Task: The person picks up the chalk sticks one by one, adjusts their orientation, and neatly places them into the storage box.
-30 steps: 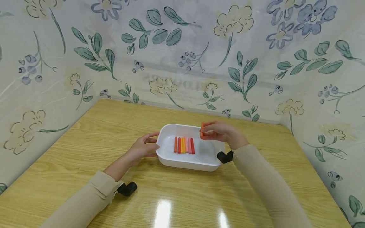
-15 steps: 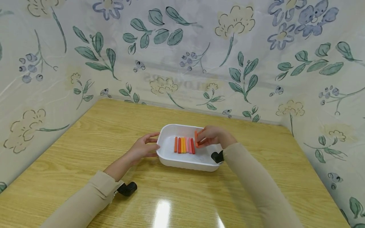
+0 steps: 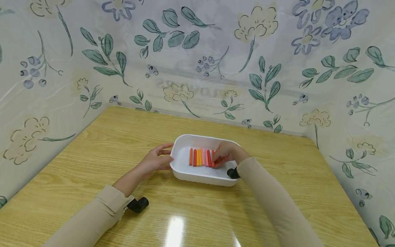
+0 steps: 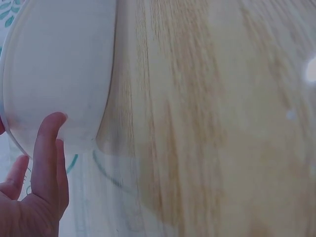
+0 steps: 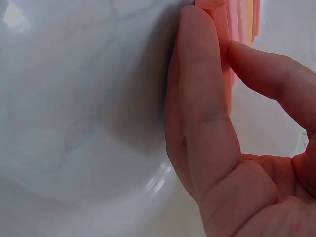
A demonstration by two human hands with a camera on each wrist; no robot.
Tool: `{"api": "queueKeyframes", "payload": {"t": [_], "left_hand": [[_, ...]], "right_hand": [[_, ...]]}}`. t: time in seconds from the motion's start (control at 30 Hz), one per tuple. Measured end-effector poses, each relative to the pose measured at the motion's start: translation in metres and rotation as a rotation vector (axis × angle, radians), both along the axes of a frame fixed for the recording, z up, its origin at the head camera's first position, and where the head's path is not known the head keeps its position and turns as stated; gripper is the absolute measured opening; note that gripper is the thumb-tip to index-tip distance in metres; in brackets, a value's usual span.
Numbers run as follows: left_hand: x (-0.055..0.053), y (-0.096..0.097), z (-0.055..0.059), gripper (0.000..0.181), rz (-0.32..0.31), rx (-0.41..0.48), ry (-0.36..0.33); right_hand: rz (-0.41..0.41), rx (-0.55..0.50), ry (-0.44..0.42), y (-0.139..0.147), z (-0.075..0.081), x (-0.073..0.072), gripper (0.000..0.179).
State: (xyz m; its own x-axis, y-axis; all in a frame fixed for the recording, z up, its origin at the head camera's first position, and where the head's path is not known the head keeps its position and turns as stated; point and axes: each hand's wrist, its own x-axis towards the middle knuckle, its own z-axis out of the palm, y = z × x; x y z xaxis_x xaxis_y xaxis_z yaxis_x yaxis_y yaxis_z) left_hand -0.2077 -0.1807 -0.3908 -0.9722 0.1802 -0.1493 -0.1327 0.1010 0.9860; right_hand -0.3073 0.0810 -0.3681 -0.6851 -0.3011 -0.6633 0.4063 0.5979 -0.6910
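A white tray [image 3: 197, 177] stands on the wooden table, with a row of short coloured sticks [image 3: 199, 157] in red, orange, yellow and pink lying on its floor. My right hand [image 3: 226, 153] reaches into the tray and pinches an orange stick [image 5: 223, 29] between thumb and fingers. That stick lies along the right end of the row, beside a red stick [image 3: 209, 158]. At the tray's left end, my left hand [image 3: 154, 159] touches the outer wall with fairly straight fingers. In the left wrist view one fingertip [image 4: 57, 118] rests against that wall.
Wood-grain table [image 3: 148, 219] surrounds the tray on all sides. A flowered sheet [image 3: 203, 79] rises behind the table and along both sides. A black wrist camera [image 3: 232, 173] sits low over the tray's right end.
My right hand has carried the orange stick left and down from above the tray's right part to the right end of the row. The left hand and tray have stayed in place.
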Motion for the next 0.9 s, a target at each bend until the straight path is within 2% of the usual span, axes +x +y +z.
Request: {"api": "queueKeyframes", "payload": {"t": [0.27, 0.5, 0.7, 0.9], "left_hand": [[-0.001, 0.002, 0.001, 0.062, -0.006, 0.005, 0.004], [-0.001, 0.003, 0.003, 0.062, -0.003, 0.004, 0.001], [-0.001, 0.004, 0.004, 0.062, 0.001, 0.003, -0.009], [0.000, 0.004, 0.002, 0.063, 0.005, 0.013, -0.011]], "right_hand": [[0.007, 0.013, 0.033, 0.001, 0.000, 0.000, 0.006], [0.042, 0.023, 0.098, 0.006, 0.013, 0.002, 0.021], [-0.016, -0.054, 0.108, 0.012, 0.020, 0.000, 0.028], [-0.090, -0.164, 0.161, 0.015, 0.028, -0.001, 0.033]]}}
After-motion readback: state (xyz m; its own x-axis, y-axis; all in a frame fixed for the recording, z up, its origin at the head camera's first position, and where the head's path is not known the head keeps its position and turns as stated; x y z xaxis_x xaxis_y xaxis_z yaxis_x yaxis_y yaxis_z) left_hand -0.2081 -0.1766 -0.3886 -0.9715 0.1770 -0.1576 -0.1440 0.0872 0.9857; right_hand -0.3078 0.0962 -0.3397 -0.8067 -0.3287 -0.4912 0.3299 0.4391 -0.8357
